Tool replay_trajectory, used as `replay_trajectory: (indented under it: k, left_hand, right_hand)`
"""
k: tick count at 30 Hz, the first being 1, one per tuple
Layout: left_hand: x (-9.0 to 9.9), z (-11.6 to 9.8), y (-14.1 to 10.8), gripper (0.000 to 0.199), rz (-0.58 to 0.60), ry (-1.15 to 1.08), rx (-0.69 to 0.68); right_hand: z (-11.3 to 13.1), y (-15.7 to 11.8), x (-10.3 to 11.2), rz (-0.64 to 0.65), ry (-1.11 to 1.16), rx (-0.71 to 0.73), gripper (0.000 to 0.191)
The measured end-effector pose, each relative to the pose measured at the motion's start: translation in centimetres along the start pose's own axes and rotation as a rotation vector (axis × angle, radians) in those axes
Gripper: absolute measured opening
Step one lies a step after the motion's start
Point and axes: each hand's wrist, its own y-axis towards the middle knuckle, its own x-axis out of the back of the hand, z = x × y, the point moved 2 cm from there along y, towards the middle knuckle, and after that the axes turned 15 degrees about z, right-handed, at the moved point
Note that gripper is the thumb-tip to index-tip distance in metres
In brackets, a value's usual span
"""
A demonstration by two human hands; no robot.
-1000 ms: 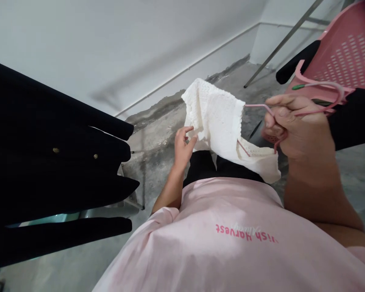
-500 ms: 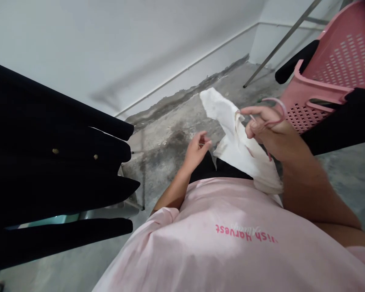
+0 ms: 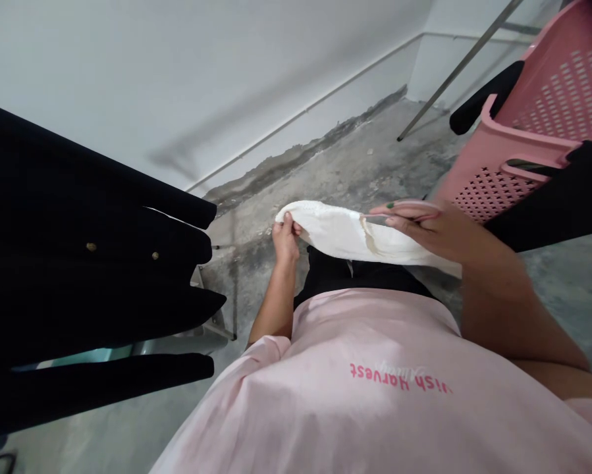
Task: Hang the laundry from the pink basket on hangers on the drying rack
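White knit garment [image 3: 335, 234] held out flat between both hands

A white wall [image 3: 177, 79] fills the top of the view, meeting a rough concrete floor [image 3: 325, 158] along a patchy, broken edge; black garments [image 3: 78, 263] with brass buttons [image 3: 91, 247] take up the left side, and a metal pole [image 3: 458, 72] slants across the far corner. On the right stands a pink plastic laundry basket [image 3: 493, 191], with black cloth [image 3: 557, 201] lying against it. The person's pink T-shirt [image 3: 375, 408] and black trousers [image 3: 355, 270] fill the bottom of the view; the garment lies crosswise just above the trousers, clear of the floor, outside the basket and apart from the black garments. The left hand [image 3: 286, 240] is closed, pinching the garment's left end; the right hand [image 3: 424, 224] is curled at the other side, its fingers [image 3: 404, 220] resting on the knit, and they appear closed on a thin pink hanger [image 3: 417, 203], mostly hidden. Nothing shows the garment hooked on that hanger, though the overlap is too slight to be sure; it remains spread in the hands, with a tan crease [image 3: 369, 237] near the right hand.
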Motion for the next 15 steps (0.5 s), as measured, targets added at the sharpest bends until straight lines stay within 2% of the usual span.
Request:
replay_trajectory:
  k: [3, 5, 7, 11, 12, 15]
  left_hand:
    - [1.8, -0.8, 1.0, 0.038, -0.173, -0.141, -0.017]
    - [2.8, -1.0, 1.2, 0.039, -0.237, -0.194, 0.046]
    - [3.2, -0.9, 1.2, 0.034, -0.238, -0.207, 0.095]
    - [2.7, 0.0, 0.6, 0.01, -0.215, -0.181, 0.153]
    - [2.5, 0.1, 0.4, 0.007, -0.218, -0.163, 0.154]
    - [1.8, 0.5, 0.1, 0.015, -0.183, -0.08, 0.132]
  right_hand:
    - [-0.9, 0.1, -0.1, 0.055, -0.016, -0.09, 0.035]
    - [-1.0, 0.0, 0.0, 0.009, 0.017, -0.081, 0.035]
    - [-0.8, 0.0, 0.2, -0.111, 0.049, -0.011, 0.035]
    - [-0.5, 0.1, 0.5, -0.357, 0.083, 0.088, 0.035]
    - [-0.6, 0.1, 0.5, -0.388, 0.096, 0.08, 0.034]
    - [-1.3, 0.5, 0.1, -0.389, 0.124, 0.003, 0.029]
